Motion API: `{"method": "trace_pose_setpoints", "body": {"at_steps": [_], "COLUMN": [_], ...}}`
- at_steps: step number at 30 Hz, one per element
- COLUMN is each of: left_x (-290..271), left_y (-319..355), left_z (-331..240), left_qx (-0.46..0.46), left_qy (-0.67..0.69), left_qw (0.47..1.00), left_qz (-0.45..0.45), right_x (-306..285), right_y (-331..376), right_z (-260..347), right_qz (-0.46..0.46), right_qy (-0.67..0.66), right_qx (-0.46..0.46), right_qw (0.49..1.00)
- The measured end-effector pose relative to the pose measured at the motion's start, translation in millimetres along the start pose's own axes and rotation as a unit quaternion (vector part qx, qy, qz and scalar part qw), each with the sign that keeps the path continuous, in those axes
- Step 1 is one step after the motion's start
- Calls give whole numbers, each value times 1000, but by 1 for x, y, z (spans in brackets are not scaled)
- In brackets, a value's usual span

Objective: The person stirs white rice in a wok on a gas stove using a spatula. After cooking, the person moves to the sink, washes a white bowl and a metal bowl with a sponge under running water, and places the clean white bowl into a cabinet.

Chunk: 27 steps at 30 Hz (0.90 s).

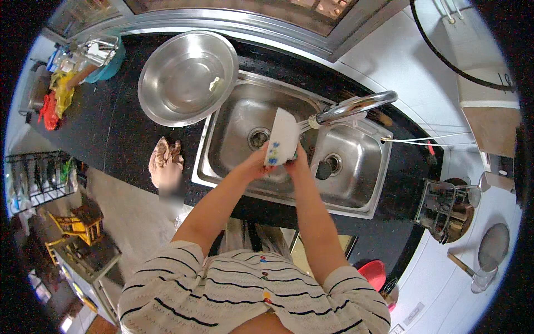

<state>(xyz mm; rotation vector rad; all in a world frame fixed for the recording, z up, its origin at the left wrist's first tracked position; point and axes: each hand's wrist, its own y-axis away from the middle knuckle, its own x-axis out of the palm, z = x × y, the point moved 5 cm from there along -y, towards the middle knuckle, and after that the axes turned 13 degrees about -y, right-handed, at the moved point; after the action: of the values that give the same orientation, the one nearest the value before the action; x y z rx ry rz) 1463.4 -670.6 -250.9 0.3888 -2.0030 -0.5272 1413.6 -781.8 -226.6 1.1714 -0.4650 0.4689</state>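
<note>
Over the left basin of the steel double sink (201,172), I hold a white bowl (285,136) with blue flowers, tipped on its side. My left hand (258,167) grips its near left edge, fingers partly behind it. My right hand (298,160) is closed at the bowl's right side; its fingertips are mostly hidden, and a small dark patch there is too unclear to name. The chrome faucet (356,107) arches in from the right, its outlet beside the bowl, with what looks like water running from it.
A large steel basin (189,83) with a pale green scrap stands left of the sink. A crumpled brown cloth (166,161) lies on the black counter (125,119). A dark round piece (324,170) sits in the right basin. A wire rack (436,209) stands at far right.
</note>
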Motion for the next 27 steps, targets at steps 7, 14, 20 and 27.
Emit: {"method": "trace_pose_setpoints", "body": {"at_steps": [7,14,20,27], "left_x": [13,9,17,38], "left_y": [26,50,21,22], "left_z": [-45,-79,-50,-52], "left_qx": [126,244,204,230], "left_qy": [-166,-432,-135,-259], "left_qw": [904,729,893,857], "left_qz": [-372,-471,-377,-381], "right_x": [34,21,-24,-11], "right_y": [45,38,-6,30], "right_z": [-15,18,-12,30], "right_qz": [49,-59,-47,-55], "right_qy": [-67,276,163,329], "right_qx": [-137,-263,-248,-391], "right_qw": [987,923,954,858]}}
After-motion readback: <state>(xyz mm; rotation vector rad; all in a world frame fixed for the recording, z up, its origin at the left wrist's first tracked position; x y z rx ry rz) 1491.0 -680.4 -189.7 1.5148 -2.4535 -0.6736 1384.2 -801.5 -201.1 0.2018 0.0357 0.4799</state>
